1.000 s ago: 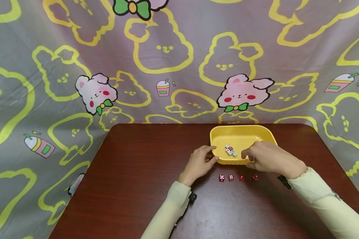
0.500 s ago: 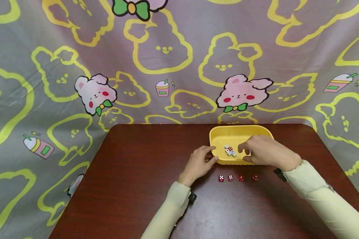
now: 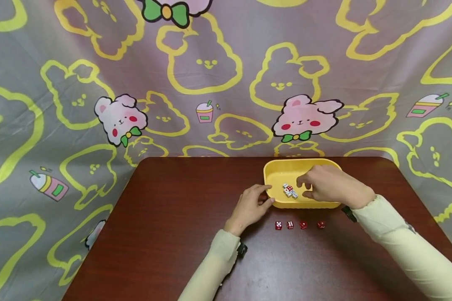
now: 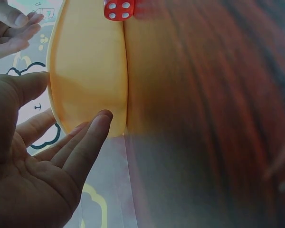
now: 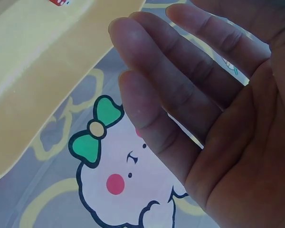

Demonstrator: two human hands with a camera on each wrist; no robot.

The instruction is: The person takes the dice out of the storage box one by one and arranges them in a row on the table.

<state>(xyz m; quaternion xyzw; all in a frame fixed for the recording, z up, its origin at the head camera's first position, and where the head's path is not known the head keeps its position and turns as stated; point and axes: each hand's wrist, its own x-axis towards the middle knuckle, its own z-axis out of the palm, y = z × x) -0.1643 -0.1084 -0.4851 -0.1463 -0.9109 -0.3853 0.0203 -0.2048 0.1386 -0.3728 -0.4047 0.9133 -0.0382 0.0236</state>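
A yellow tray (image 3: 301, 205) stands on the table, and my left hand (image 3: 248, 209) is at its front left corner. In the left wrist view its fingers (image 4: 88, 152) lie nearly straight against the tray's outside, with one tip at the rim. Over the right part of the tray hangs my right hand (image 3: 331, 186), fingers loosely bent, holding nothing that I can see; the right wrist view shows a bare palm (image 5: 247, 156). Several white dice (image 3: 294, 194) and a red die (image 3: 289, 188) lie clustered inside the tray, just left of the right fingertips.
In front of the tray several red dice stand in a row, from the leftmost die (image 3: 278, 225) to the rightmost die (image 3: 321, 225), which sits a little apart. The brown table (image 3: 196, 192) ends at a patterned cloth (image 3: 229, 83) behind it.
My right hand has moved left and slightly back, from the tray's front right rim to over its inside. The tray's right end has swung slightly left. My left hand and the dice look unmoved.
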